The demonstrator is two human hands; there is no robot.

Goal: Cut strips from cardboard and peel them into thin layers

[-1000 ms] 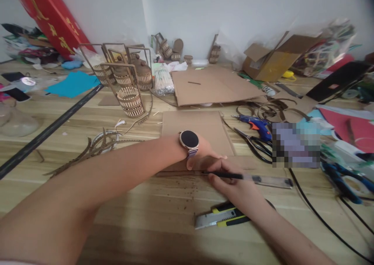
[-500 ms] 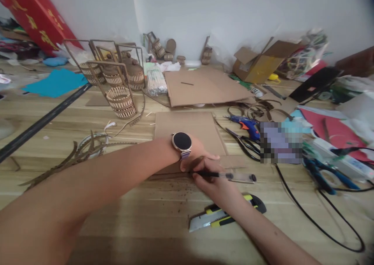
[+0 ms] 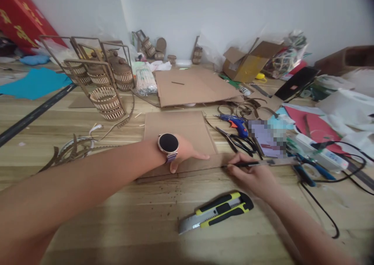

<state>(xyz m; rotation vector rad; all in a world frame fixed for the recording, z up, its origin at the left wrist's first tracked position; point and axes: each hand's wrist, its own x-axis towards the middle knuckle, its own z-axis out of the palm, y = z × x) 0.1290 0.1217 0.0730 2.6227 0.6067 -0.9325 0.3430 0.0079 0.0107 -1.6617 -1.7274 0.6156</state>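
Observation:
My left hand (image 3: 185, 150), wearing a round watch (image 3: 168, 143) on its wrist, presses down with thumb and forefinger spread. Beneath it lies a narrow cardboard strip (image 3: 214, 162) across the near part of a cardboard sheet (image 3: 175, 123). A pen (image 3: 247, 164) is pinched in my right hand (image 3: 253, 177), its tip by the near edge of the strip towards the right end. A dark line runs along that edge. Closer to me a yellow and black utility knife (image 3: 219, 209) rests on the table with its blade out.
Right of the sheet are scissors (image 3: 241, 142), a blue glue gun (image 3: 233, 121), a phone (image 3: 269, 138), blue-handled pliers (image 3: 305, 173) and a power strip (image 3: 321, 152) with cables. Small slatted baskets (image 3: 106, 103) stand left. Behind lies a larger cardboard sheet (image 3: 198, 86) near an open box (image 3: 248, 62).
My right hand has moved the pen rightward along the strip, away from my left hand. My left hand stays pressed down. The whole view has shifted slightly.

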